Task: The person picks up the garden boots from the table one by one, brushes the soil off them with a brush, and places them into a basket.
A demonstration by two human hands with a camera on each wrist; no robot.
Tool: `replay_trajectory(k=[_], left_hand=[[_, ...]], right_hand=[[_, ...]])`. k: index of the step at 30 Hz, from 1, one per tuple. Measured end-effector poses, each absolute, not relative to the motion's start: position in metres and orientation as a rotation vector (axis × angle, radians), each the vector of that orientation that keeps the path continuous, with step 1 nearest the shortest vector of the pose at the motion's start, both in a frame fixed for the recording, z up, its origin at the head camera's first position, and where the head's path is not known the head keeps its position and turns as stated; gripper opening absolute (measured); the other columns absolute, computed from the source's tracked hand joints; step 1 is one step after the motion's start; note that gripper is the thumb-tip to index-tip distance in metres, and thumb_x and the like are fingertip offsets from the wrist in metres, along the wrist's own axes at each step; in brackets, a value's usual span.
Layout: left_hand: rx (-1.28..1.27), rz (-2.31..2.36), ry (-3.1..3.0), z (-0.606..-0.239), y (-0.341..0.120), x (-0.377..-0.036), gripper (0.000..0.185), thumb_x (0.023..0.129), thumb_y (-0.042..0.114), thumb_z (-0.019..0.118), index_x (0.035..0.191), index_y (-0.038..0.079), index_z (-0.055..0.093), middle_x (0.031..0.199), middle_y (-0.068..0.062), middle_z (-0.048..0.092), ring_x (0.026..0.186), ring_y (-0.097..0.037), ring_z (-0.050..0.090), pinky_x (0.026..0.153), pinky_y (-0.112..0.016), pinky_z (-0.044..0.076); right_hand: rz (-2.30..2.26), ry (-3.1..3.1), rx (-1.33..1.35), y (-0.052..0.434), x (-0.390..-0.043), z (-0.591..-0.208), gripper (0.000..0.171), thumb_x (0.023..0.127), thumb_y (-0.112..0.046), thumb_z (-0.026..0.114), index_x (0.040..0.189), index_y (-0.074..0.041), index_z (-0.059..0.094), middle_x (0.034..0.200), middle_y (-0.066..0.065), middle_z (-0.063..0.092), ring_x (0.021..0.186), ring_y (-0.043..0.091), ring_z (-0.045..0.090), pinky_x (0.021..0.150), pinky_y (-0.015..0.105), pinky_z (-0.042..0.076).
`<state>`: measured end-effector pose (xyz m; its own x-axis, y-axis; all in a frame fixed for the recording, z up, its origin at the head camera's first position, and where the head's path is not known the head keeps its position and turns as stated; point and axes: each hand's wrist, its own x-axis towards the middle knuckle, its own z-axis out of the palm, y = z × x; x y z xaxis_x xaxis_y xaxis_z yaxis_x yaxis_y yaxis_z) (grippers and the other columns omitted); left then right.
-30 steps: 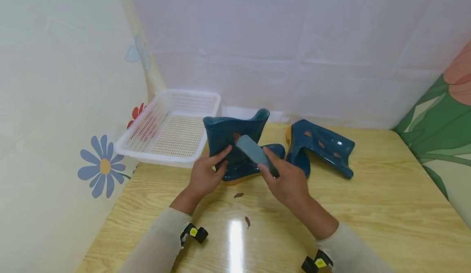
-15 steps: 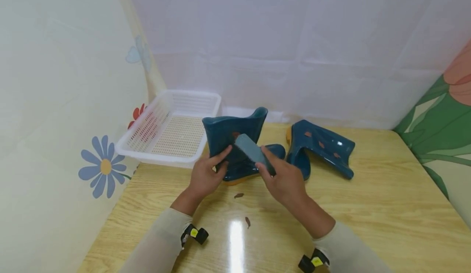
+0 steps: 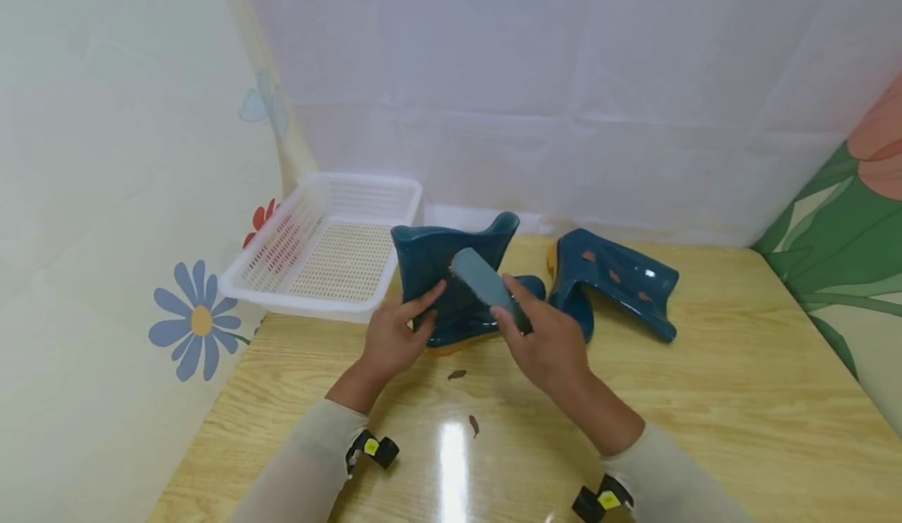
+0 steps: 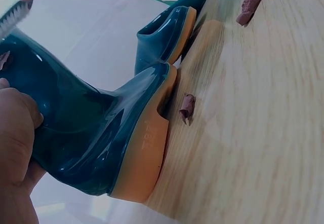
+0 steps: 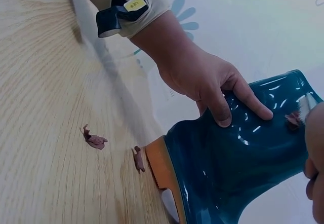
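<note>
A teal rubber boot with an orange sole stands upright on the wooden table. My left hand grips its shaft from the left, thumb on the front face. My right hand holds a grey-blue brush, whose bristled end lies against the shaft. The right wrist view shows a brown smear on the boot right beside the bristles. In the left wrist view the boot fills the frame beside my left hand.
A second teal boot with brown spots lies on its side to the right. Two brown scraps lie on the table in front of the boot. A white slotted basket sits at the back left against the wall.
The brush has shifted slightly up the shaft and now covers the brown spot seen earlier. My left hand has kept its hold on the boot.
</note>
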<state>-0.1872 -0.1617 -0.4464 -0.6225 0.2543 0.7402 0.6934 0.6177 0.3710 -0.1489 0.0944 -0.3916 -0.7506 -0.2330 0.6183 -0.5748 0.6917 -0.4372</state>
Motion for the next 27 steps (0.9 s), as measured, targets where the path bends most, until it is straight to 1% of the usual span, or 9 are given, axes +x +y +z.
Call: replay_trajectory(k=[5,7,10,12,14,18,21,27], left_hand=[[-0.743,-0.886,-2.197,-0.4460,-0.1610,-0.1855,0.053,0.087,-0.003,0.073,0.138,0.012,0.067,0.059,0.009,0.031,0.048,-0.001,0.025,0.042,-0.025,0.030],[-0.734,-0.901,-2.195,-0.4466,-0.1606,-0.1853,0.053,0.088,-0.003,0.072,0.139,0.012,0.066,0.058,0.010,0.029,0.047,0.003,0.022,0.041,-0.025,0.030],[-0.718,-0.929,-2.189,-0.4472,-0.1602,-0.1855,0.053,0.090,-0.004,0.071,0.139,0.012,0.065,0.058,0.011,0.029,0.047,0.007,0.018,0.040,-0.024,0.029],[-0.710,-0.943,-2.191,-0.4474,-0.1603,-0.1855,0.053,0.090,-0.003,0.071,0.140,0.013,0.065,0.058,0.011,0.029,0.047,0.008,0.017,0.039,-0.024,0.028],[-0.710,-0.947,-2.196,-0.4472,-0.1604,-0.1853,0.053,0.090,-0.003,0.071,0.140,0.014,0.065,0.058,0.011,0.028,0.046,0.008,0.017,0.039,-0.025,0.028],[-0.708,-0.939,-2.212,-0.4468,-0.1601,-0.1849,0.052,0.091,-0.001,0.071,0.140,0.015,0.065,0.058,0.011,0.027,0.046,0.006,0.018,0.040,-0.025,0.028],[-0.706,-0.934,-2.210,-0.4463,-0.1599,-0.1846,0.052,0.091,-0.001,0.072,0.140,0.015,0.065,0.057,0.011,0.027,0.046,0.004,0.019,0.040,-0.025,0.028],[-0.712,-0.905,-2.195,-0.4447,-0.1597,-0.1840,0.052,0.088,-0.001,0.073,0.137,0.014,0.067,0.059,0.009,0.030,0.048,-0.001,0.023,0.041,-0.026,0.029]], right_hand=[[0.817,-2.446,0.612,0.0910,-0.1489,-0.3935,0.054,0.098,-0.030,0.072,0.148,-0.014,0.057,0.083,0.009,0.073,0.053,0.012,0.049,0.046,0.030,0.037],[0.814,-2.476,0.606,0.0911,-0.1471,-0.3948,0.053,0.099,-0.031,0.071,0.148,-0.015,0.057,0.088,0.011,0.075,0.052,0.012,0.049,0.046,0.030,0.036],[0.812,-2.497,0.612,0.0918,-0.1448,-0.3967,0.053,0.099,-0.032,0.070,0.147,-0.014,0.058,0.096,0.014,0.076,0.056,0.016,0.057,0.047,0.030,0.038],[0.816,-2.493,0.620,0.0924,-0.1438,-0.3976,0.052,0.099,-0.031,0.071,0.147,-0.014,0.058,0.104,0.016,0.076,0.062,0.019,0.063,0.049,0.031,0.041],[0.824,-2.478,0.626,0.0933,-0.1433,-0.3986,0.052,0.098,-0.031,0.071,0.146,-0.013,0.059,0.108,0.017,0.075,0.068,0.022,0.068,0.052,0.032,0.045],[0.864,-2.409,0.639,0.0950,-0.1435,-0.3980,0.053,0.096,-0.027,0.074,0.145,-0.010,0.060,0.098,0.017,0.075,0.069,0.022,0.068,0.054,0.034,0.049],[0.862,-2.354,0.655,0.0947,-0.1458,-0.3950,0.054,0.095,-0.025,0.076,0.144,-0.008,0.060,0.089,0.014,0.074,0.065,0.020,0.065,0.053,0.034,0.048],[0.808,-2.355,0.641,0.0914,-0.1499,-0.3894,0.054,0.096,-0.028,0.074,0.145,-0.011,0.059,0.081,0.010,0.072,0.055,0.015,0.054,0.047,0.030,0.039]])
